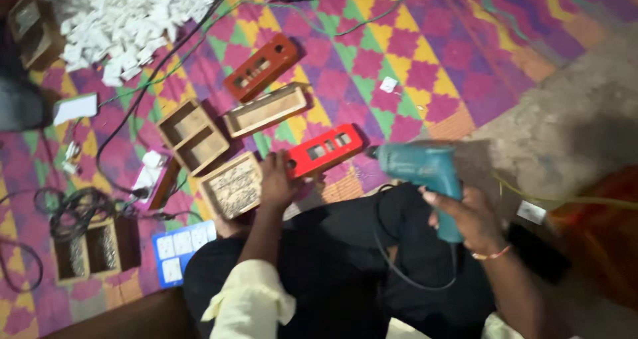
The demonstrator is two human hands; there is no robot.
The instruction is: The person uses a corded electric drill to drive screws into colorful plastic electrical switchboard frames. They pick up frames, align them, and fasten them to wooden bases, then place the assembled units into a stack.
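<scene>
Next to the wooden box (232, 186), our left hand (276, 179) grips the red plate (324, 151); our right hand (468, 213) squeezes the teal drill (425, 169). We should keep both steady.

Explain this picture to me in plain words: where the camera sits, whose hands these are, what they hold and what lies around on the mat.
There is one picture, taken by a camera worn on a person's head, looking down at their lap and two bare hands. The person sits on a bright patterned mat.

The right hand has its grip closed around a teal power drill, whose tip points left. The left hand holds one end of a red plate with cut-out windows, which lies just in front of the drill's tip.

Around them lie open wooden boxes, a second, darker red plate, a blue board with white switches, dark cables and, at the top left, a pile of small white parts.
</scene>
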